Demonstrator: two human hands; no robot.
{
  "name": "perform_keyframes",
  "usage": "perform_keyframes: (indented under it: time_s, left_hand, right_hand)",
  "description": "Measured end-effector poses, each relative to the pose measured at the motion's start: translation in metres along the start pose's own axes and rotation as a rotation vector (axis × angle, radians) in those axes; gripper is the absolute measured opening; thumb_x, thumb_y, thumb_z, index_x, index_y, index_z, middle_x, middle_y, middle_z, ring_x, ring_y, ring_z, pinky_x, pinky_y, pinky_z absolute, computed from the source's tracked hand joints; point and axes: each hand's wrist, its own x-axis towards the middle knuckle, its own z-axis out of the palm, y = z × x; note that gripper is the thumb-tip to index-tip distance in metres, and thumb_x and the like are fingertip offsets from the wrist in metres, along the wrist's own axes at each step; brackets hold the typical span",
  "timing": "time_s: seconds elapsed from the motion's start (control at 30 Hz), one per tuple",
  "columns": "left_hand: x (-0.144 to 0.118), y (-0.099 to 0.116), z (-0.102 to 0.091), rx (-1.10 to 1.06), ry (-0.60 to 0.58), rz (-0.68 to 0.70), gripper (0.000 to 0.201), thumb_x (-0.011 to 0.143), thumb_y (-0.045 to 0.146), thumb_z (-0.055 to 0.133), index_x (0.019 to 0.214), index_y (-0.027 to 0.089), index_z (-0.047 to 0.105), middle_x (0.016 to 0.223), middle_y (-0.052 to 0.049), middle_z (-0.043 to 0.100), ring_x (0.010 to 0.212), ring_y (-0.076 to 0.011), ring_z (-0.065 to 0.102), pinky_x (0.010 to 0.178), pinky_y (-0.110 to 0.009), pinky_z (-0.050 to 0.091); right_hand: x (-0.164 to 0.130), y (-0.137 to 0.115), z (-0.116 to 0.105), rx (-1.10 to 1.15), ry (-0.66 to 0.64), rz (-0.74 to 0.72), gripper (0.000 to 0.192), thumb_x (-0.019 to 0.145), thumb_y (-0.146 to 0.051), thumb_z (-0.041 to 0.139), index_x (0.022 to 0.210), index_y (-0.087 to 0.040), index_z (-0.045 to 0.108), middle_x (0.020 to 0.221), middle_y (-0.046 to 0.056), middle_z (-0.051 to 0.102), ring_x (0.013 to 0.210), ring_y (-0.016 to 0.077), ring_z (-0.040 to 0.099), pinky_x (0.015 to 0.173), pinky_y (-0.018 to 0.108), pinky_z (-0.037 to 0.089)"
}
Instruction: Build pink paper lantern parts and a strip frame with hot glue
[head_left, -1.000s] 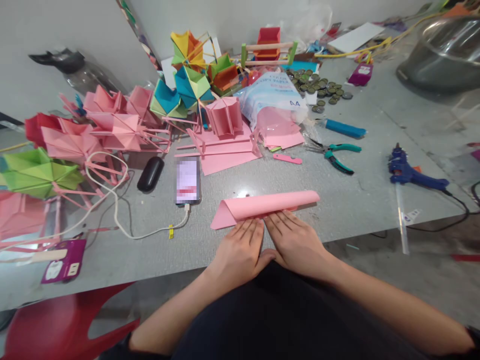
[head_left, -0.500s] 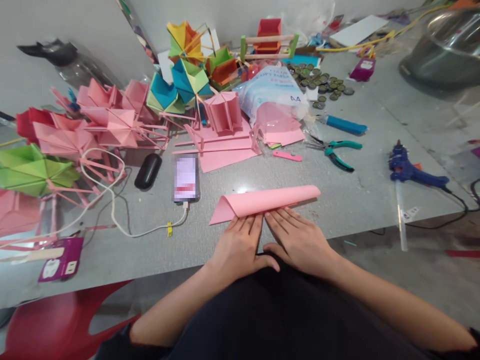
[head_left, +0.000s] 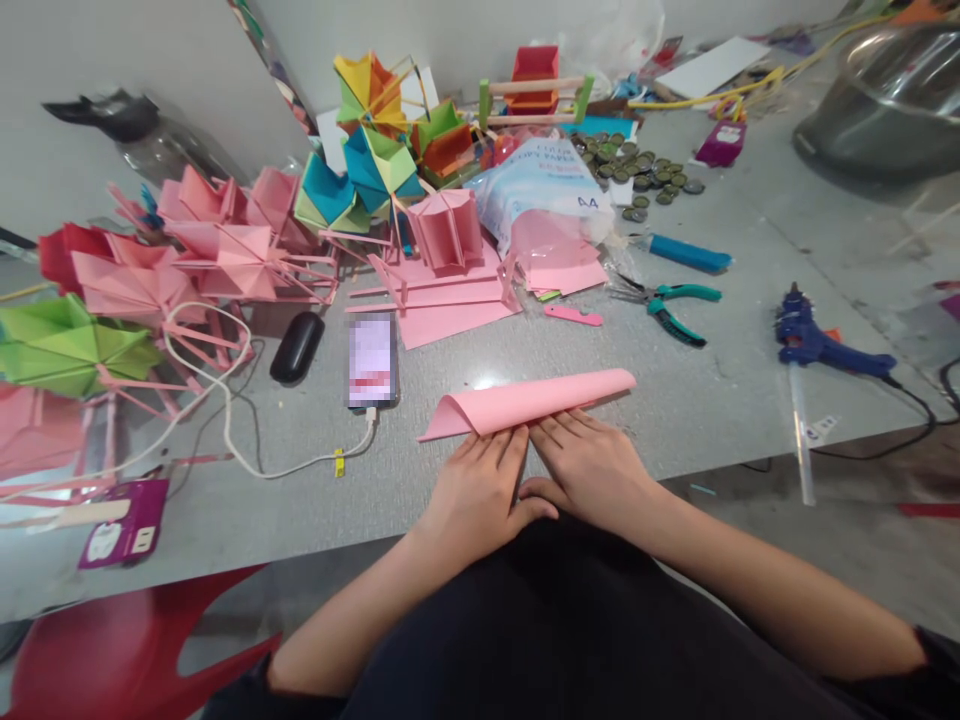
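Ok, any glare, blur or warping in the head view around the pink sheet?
Head view: a small glare spot on the table just behind the pink sheet; the phone screen is blurred out; straight edges bow toward the corners; both hands stay sharp.

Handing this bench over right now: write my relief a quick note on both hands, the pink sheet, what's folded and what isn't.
Left hand: flat, fingers pressing the near edge of the folded-over pink paper sheet.
Right hand: flat beside it, pressing the same edge; thumbs touch.
Sheet lies on the grey table, near the front edge, right of the charging phone.
Done: sheet doubled over, edges held together.
Left: the far fold is rounded, not creased.
Green-handled pliers and blue glue gun lie to the right, untouched.
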Motion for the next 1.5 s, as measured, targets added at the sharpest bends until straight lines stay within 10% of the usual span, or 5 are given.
perform_keyframes:
  time_s: [0.63, 1.5]
  left_hand:
    - [0.026, -0.015, 0.007, -0.146, -0.032, -0.105, 0.135, 0.075, 0.110, 0.023, 0.156, 0.006, 0.052, 0.155, -0.030, 0.061, 0.149, -0.0460, 0.056, 0.128, -0.060, 0.040]
    - [0.054, -0.034, -0.004, 0.022, -0.177, -0.123, 0.134, 0.086, 0.103, 0.035, 0.166, -0.006, 0.036, 0.173, -0.035, 0.035, 0.165, -0.0458, 0.032, 0.135, -0.056, 0.028]
  right_hand:
    - [0.005, 0.013, -0.002, -0.079, 0.013, -0.050, 0.067, 0.106, -0.055, 0.060, 0.147, -0.003, 0.067, 0.145, 0.026, 0.071, 0.134, 0.0363, 0.072, 0.119, 0.049, 0.055]
    - [0.029, 0.037, -0.002, 0.039, -0.133, -0.005, 0.077, 0.104, -0.056, 0.060, 0.160, -0.003, 0.052, 0.161, 0.028, 0.058, 0.149, 0.0400, 0.059, 0.124, 0.056, 0.049]
